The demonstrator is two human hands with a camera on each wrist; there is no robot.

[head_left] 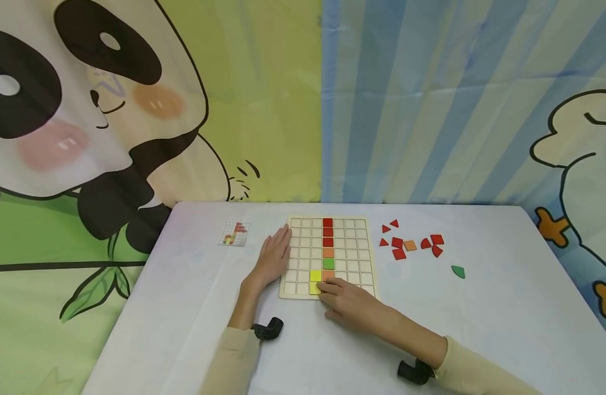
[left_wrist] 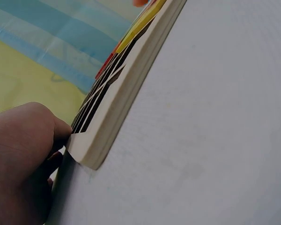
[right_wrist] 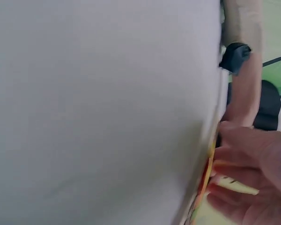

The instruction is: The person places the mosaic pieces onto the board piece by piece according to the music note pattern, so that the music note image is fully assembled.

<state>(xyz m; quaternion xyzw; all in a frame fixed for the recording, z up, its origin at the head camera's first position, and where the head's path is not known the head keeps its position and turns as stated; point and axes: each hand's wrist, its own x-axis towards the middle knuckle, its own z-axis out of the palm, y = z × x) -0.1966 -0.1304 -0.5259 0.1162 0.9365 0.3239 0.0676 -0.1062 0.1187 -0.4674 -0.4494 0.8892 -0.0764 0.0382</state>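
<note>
A pale wooden grid board (head_left: 303,253) lies on the table with a column of red, orange and green tiles near its middle. Beside the column's low end sit an upper yellow tile (head_left: 315,275) and a lower yellow tile (head_left: 313,288). My left hand (head_left: 273,257) rests with extended fingers along the board's left edge; in the left wrist view, this hand (left_wrist: 23,154) is at the board's corner. My right hand (head_left: 354,307) touches the board's lower rows, fingertips over the lower yellow tile and just below an orange tile (head_left: 328,274). Its fingers partly cover the bottom row.
Right of the board lie several loose red pieces (head_left: 398,254), an orange square (head_left: 409,245) and a green quarter-round piece (head_left: 458,271). A small printed pattern card (head_left: 234,233) lies to the left. Printed curtains (head_left: 263,109) stand behind the white table (head_left: 184,307).
</note>
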